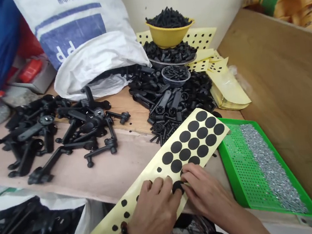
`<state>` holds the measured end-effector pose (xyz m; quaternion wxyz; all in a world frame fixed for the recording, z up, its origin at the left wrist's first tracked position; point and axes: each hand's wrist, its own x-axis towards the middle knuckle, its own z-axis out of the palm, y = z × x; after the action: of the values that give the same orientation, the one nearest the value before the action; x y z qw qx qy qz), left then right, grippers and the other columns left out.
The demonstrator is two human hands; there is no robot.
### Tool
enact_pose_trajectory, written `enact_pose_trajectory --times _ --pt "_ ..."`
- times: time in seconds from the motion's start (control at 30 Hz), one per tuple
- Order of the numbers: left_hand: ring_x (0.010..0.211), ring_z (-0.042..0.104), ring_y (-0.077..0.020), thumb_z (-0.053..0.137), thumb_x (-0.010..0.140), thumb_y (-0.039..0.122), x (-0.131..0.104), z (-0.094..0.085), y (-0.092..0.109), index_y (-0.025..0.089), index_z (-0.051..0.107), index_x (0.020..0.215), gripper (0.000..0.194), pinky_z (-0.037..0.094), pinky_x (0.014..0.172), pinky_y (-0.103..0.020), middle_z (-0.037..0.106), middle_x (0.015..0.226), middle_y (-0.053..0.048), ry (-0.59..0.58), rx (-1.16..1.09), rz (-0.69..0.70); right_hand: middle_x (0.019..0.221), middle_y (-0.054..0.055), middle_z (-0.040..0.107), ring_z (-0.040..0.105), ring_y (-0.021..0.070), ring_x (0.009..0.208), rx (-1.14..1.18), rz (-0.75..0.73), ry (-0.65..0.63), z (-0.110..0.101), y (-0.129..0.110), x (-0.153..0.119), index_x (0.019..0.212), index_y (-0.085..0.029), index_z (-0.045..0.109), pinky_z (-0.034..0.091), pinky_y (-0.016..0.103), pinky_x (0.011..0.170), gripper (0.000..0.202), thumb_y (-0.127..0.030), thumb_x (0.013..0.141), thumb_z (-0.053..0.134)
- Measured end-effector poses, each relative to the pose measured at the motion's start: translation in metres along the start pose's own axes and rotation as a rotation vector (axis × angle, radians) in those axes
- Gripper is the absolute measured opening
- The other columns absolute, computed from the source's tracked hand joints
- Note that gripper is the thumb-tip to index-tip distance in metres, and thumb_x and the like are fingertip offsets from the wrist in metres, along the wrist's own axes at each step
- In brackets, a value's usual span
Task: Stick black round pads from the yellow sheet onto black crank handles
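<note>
A long yellow backing sheet of round black stickers (185, 154) lies slantwise over the table's front edge. Its upper end carries full black discs, while the lower end shows only small black dots. My left hand (154, 207), with a dark bead bracelet at the wrist, presses on the sheet with bent fingers, its thumb beside one black round sticker (178, 186). From the other side my right hand (204, 188) pinches at that sticker's edge with thumb and forefinger. Its other fingers bend over the neighbouring discs and partly cover them.
Black crank handles (72, 129) lie piled at left. Behind the sheet is a heap of black parts (168, 99) with a yellow bowl (171, 34) above it. A green tray (238, 175) of small metal pieces stands at right, near a wooden panel (287, 93). A white sack (88, 37) stands behind.
</note>
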<state>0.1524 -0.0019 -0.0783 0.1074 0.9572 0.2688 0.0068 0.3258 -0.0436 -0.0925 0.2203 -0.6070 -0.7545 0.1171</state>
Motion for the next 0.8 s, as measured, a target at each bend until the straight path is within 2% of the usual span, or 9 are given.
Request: enact_pose_trajectory --times 0.13,0.23,0.37,0.43,0.5,0.57,0.63,0.73,0.8 --pt "0.090 0.048 -0.0233 0.045 0.089 0.016 -0.001 0.002 0.000 0.022 0.053 0.105 0.019 0.041 0.073 -0.039 0.054 0.107 -0.005 0.034 0.001 -0.007 0.087 0.008 0.057 0.054 0.0211 0.077 -0.037 -0.021 0.007 0.000 -0.002 0.002 0.078 -0.020 0.048 0.048 0.036 0.068 0.019 -0.007 0.086 0.037" --pt "0.089 0.048 -0.0235 0.047 0.088 0.015 -0.002 0.005 0.001 0.020 0.054 0.097 0.013 0.042 0.071 -0.039 0.054 0.105 -0.005 0.059 -0.003 0.004 0.078 0.005 0.054 0.052 0.0195 0.072 0.061 -0.016 -0.055 -0.005 -0.008 0.003 0.073 -0.021 0.044 0.047 0.034 0.064 0.019 -0.008 0.085 0.038" --pt "0.087 0.050 -0.0233 0.050 0.086 0.013 -0.001 0.005 0.001 0.019 0.055 0.090 0.009 0.045 0.071 -0.039 0.056 0.102 -0.006 0.090 -0.041 0.013 0.074 0.003 0.054 0.053 0.0193 0.072 0.203 0.025 -0.133 -0.010 -0.013 0.002 0.070 -0.022 0.041 0.048 0.035 0.067 0.020 -0.007 0.083 0.041" --pt "0.088 0.051 -0.0225 0.048 0.086 0.011 -0.009 0.002 -0.005 0.019 0.057 0.090 0.013 0.046 0.074 -0.037 0.057 0.101 -0.006 0.112 -0.121 0.021 0.076 0.003 0.056 0.054 0.0193 0.075 0.251 0.033 -0.156 -0.012 -0.012 0.000 0.070 -0.022 0.040 0.049 0.036 0.070 0.020 -0.007 0.084 0.041" --pt "0.089 0.052 -0.0214 0.044 0.087 0.009 -0.025 -0.004 -0.018 0.019 0.058 0.090 0.017 0.046 0.077 -0.036 0.059 0.097 -0.007 0.178 -0.222 -0.019 0.081 0.003 0.058 0.056 0.0194 0.080 0.299 0.045 -0.183 -0.014 -0.009 -0.002 0.071 -0.022 0.042 0.049 0.037 0.074 0.020 -0.009 0.086 0.041" --pt "0.087 0.054 -0.0202 0.040 0.091 0.013 -0.051 -0.010 -0.034 0.018 0.059 0.087 0.019 0.047 0.078 -0.033 0.060 0.091 -0.006 0.266 -0.303 -0.174 0.087 0.004 0.061 0.059 0.0198 0.086 0.345 0.066 -0.208 -0.017 -0.005 -0.005 0.071 -0.022 0.044 0.050 0.035 0.075 0.019 -0.013 0.087 0.043" --pt "0.085 0.056 -0.0198 0.041 0.093 0.021 -0.079 -0.016 -0.049 0.018 0.059 0.085 0.020 0.047 0.076 -0.032 0.061 0.088 -0.006 0.290 -0.356 -0.403 0.092 0.005 0.063 0.061 0.0200 0.089 0.389 0.081 -0.227 -0.021 -0.001 -0.006 0.070 -0.022 0.047 0.052 0.033 0.077 0.018 -0.016 0.087 0.045" --pt "0.085 0.060 -0.0207 0.045 0.090 0.031 -0.110 -0.018 -0.059 0.019 0.060 0.091 0.019 0.047 0.076 -0.032 0.064 0.090 -0.005 0.126 -0.455 -0.676 0.092 0.006 0.067 0.064 0.0198 0.088 0.452 0.084 -0.252 -0.024 0.004 -0.007 0.071 -0.023 0.052 0.055 0.030 0.075 0.018 -0.022 0.088 0.048" --pt "0.081 0.061 -0.0205 0.047 0.087 0.031 -0.119 -0.016 -0.057 0.019 0.061 0.090 0.018 0.046 0.073 -0.031 0.066 0.087 -0.004 -0.021 -0.553 -0.757 0.091 0.006 0.069 0.066 0.0201 0.086 0.467 0.084 -0.252 -0.023 0.009 -0.008 0.070 -0.023 0.054 0.056 0.028 0.073 0.017 -0.025 0.087 0.050"
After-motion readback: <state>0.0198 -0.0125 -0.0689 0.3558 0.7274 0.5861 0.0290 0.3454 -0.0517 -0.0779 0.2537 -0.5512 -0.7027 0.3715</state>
